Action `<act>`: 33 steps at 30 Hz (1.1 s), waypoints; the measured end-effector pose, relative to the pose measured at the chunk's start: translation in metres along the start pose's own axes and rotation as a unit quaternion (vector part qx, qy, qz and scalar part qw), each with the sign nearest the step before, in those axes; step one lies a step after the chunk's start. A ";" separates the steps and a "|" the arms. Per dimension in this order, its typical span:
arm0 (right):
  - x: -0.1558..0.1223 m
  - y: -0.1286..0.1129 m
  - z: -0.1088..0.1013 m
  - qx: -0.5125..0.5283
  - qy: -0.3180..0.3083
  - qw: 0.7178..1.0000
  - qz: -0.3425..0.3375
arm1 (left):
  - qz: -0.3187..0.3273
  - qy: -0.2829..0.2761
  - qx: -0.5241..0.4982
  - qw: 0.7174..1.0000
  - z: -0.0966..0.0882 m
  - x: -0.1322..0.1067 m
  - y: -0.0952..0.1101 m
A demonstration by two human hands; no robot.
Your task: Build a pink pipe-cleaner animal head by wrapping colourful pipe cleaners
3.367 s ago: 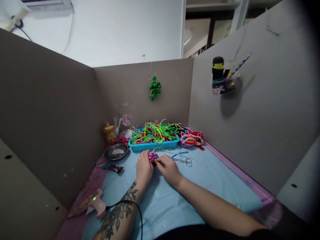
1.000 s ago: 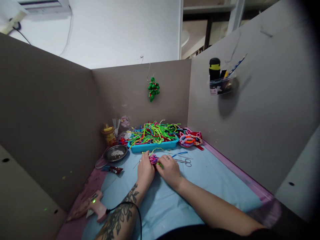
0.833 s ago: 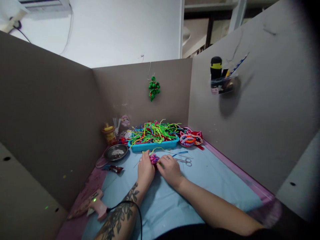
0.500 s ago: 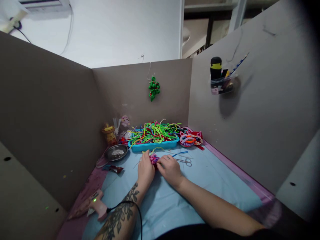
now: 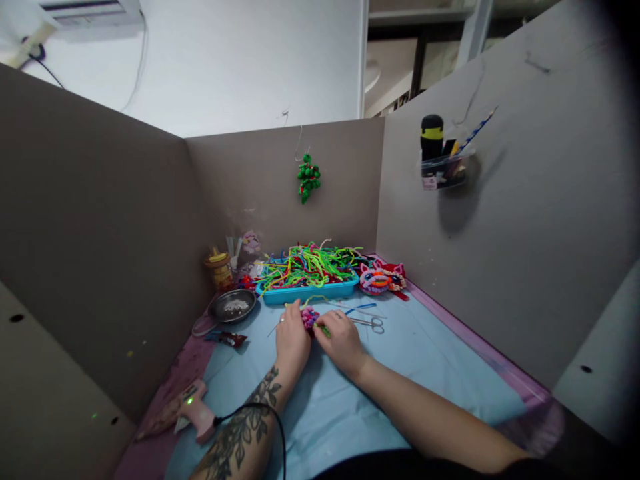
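Note:
A small pink and purple piece of fuzzy pipe-cleaner work (image 5: 310, 317) lies between my two hands, low over the blue cloth. My left hand (image 5: 293, 335) is closed around its left side, a ring on one finger. From the right, my right hand (image 5: 341, 339) pinches at the piece, and a bit of green pipe cleaner (image 5: 325, 329) shows by its fingertips. The underside of the piece is hidden by my fingers. Scissors (image 5: 376, 325) lie just right of my right hand, near a blue pipe cleaner (image 5: 361, 307).
Behind my hands stands a blue tray (image 5: 310, 292) heaped with pipe cleaners. A metal dish (image 5: 233, 305) and a pink glue gun (image 5: 196, 408) are at left; its cord crosses my left forearm. Finished-looking colourful pieces (image 5: 380, 279) sit at back right. Grey panels (image 5: 500, 220) enclose the table.
Green pipe cleaner now shows at my right fingertips, where it was not visible before. My hands have otherwise barely shifted.

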State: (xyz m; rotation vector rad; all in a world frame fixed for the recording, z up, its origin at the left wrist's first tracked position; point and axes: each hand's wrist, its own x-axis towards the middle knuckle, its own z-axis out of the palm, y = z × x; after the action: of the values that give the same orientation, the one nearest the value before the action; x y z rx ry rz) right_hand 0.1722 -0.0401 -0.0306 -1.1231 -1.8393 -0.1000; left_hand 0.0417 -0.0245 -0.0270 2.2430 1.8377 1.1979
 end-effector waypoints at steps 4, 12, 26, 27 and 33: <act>0.000 -0.002 0.002 0.021 0.001 1.000 0.003 | -0.003 -0.002 -0.012 1.000 -0.001 0.000 0.002; 0.000 0.005 -0.004 0.117 0.081 0.990 -0.013 | -0.087 0.024 -0.189 0.978 0.002 0.010 -0.014; -0.003 0.009 -0.002 0.307 0.010 0.946 0.106 | -0.184 0.077 -0.323 0.925 0.003 0.022 -0.031; -0.002 0.008 -0.002 0.312 0.009 0.944 0.108 | -0.179 0.078 -0.318 0.928 0.004 0.022 -0.031; 0.000 0.014 -0.001 0.321 0.014 0.940 0.118 | -0.166 0.080 -0.318 0.930 0.001 0.021 -0.027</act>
State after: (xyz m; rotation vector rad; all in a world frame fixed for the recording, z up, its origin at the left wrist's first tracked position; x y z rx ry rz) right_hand 0.1830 -0.0326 -0.0356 -0.8500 -1.5225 0.5835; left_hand 0.0199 0.0018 -0.0284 1.4634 1.4809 1.6326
